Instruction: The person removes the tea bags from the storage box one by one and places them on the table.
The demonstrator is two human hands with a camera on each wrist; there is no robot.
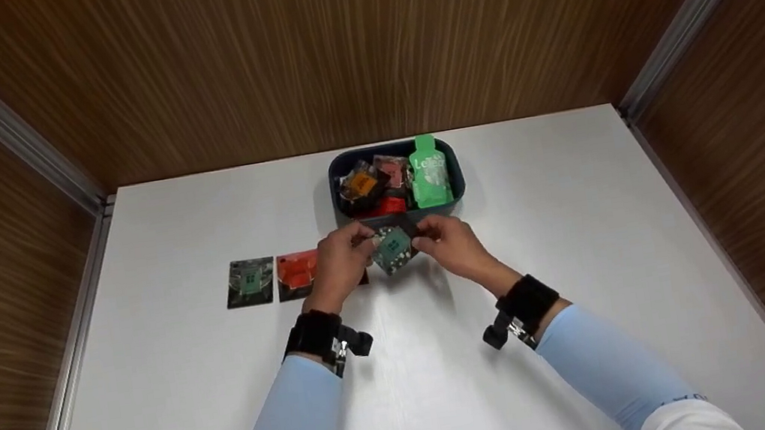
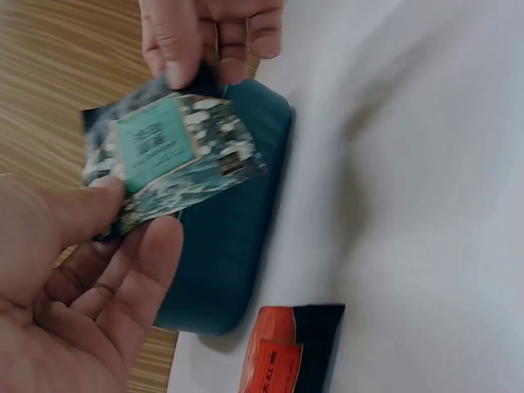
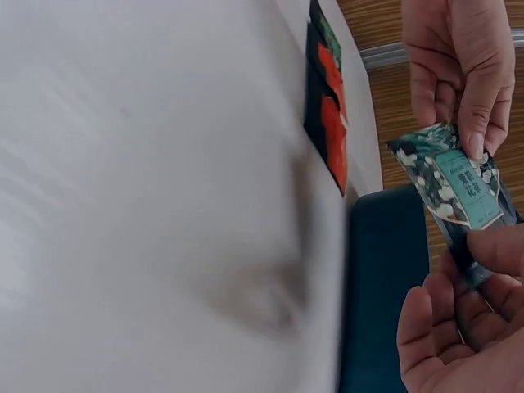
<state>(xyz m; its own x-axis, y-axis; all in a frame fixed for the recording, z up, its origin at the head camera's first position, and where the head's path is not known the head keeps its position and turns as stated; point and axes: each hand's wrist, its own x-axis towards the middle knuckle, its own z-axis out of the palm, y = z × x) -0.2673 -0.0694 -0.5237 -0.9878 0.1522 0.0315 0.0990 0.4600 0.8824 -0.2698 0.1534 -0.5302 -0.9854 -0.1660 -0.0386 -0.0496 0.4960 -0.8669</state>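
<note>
A flat sachet [image 1: 393, 247] with a teal label and a dark floral print is held between both hands, close in front of a dark blue bin [image 2: 237, 246]. My left hand [image 1: 340, 263] pinches its left edge, thumb on top. At the opposite end, my right hand [image 1: 459, 245] grips the dark edge between thumb and fingers. In the right wrist view the sachet [image 3: 467, 188] hangs tilted above the table. Left of it lie a green sachet [image 1: 250, 282] and a red sachet [image 1: 296, 273], while another red one [image 3: 334, 139] is partly hidden under my left hand in the head view.
The bin holds a bright green pouch [image 1: 431, 177] on its right, an orange-labelled sachet [image 1: 363, 184], a pink-labelled sachet [image 1: 392, 170] and a red packet [image 1: 390, 205]. Wood-grain panels [image 1: 357, 44] enclose the white table [image 1: 540, 206] at the back and sides.
</note>
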